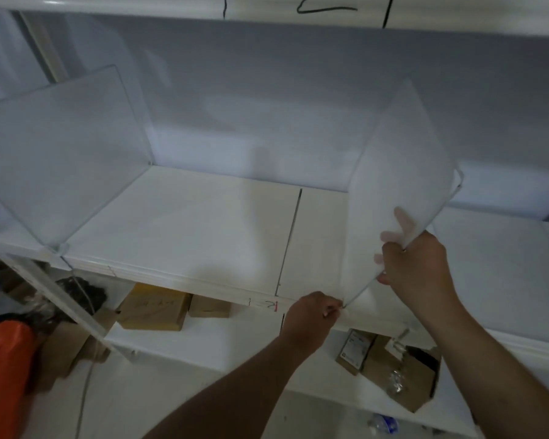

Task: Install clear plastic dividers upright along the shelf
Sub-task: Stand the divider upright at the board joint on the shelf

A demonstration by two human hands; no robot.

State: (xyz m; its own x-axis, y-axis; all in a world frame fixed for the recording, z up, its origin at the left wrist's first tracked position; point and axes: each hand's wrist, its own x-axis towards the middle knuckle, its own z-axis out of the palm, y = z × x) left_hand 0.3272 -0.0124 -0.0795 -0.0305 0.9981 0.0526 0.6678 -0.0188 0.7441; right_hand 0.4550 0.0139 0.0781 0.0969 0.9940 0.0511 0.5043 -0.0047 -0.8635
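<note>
- Shelf [187,223]: white board with a thin dark line [290,239] running front to back, right of centre.
- Left divider [61,147]: clear plastic, upright on the shelf's left part, its front lower corner at the front edge.
- Right divider [396,172]: clear plastic sheet, roughly upright, leaning a little, over the shelf right of the dark line. Its front lower corner sits at the front edge; whether the bottom edge is fully seated cannot be told.
- Right hand [419,267]: gripping the right divider's near edge about midway up, fingers curled round it; fingertips show blurred through the plastic.
- Left hand [311,315]: fingers closed in a pinch at the divider's front lower corner, on the shelf lip.
- Lip carries handwritten marks and a small red mark [275,307] just left of the left hand.
- Lower shelf [235,343]: cardboard boxes [152,308] at left; an open box [403,375] at right.
- Orange bag [4,375] at lower left, on the floor.
- Upper shelf edge [267,14] bears black marker strokes.
</note>
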